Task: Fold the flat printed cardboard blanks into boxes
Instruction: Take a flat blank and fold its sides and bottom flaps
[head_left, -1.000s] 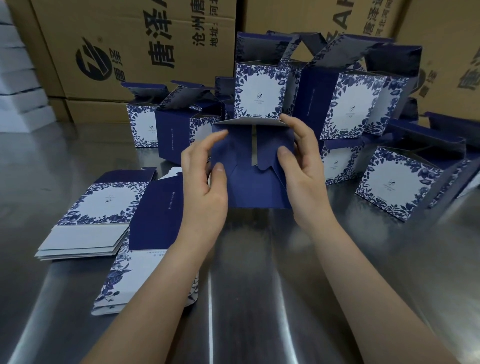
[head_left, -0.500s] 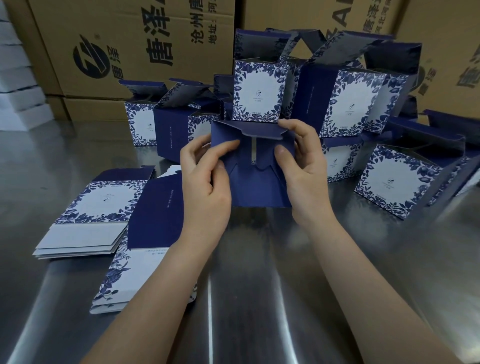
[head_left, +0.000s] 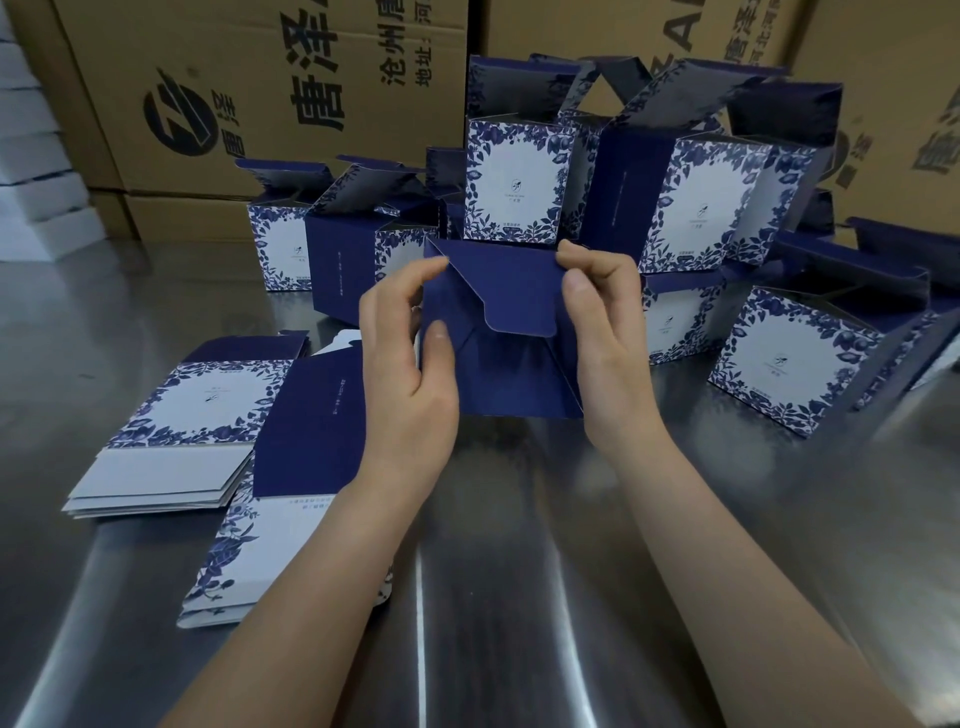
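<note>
Two bare hands hold one dark blue box (head_left: 511, 338) up above a shiny steel table (head_left: 519, 597), its bottom facing the camera. The bottom is matte card made of overlapping angled flaps, with a rounded tab lying on top at the middle.

The left hand (head_left: 410, 364) grips the box's left edge: the thumb presses flat on the blue face and the fingers curl around the top left corner, closed on the card. The right hand (head_left: 605, 343) clamps the right edge, thumb on the front near the top and the index finger hooked over the top right corner.

To the left lie two stacks of flat blanks. The far stack (head_left: 182, 436) shows a white panel framed in blue leaves, with plain pale card below it. The near stack (head_left: 291, 467) overlaps it slightly and shows a solid blue panel above a white floral one; the left forearm covers part of it.

Behind and to the right stands a crowd of folded boxes (head_left: 519, 182), at least eight, some stacked on others, most with their top flaps standing open. One box (head_left: 800, 364) at the right sits tilted. Brown shipping cartons (head_left: 260, 88) with black printed characters form the back wall.
</note>
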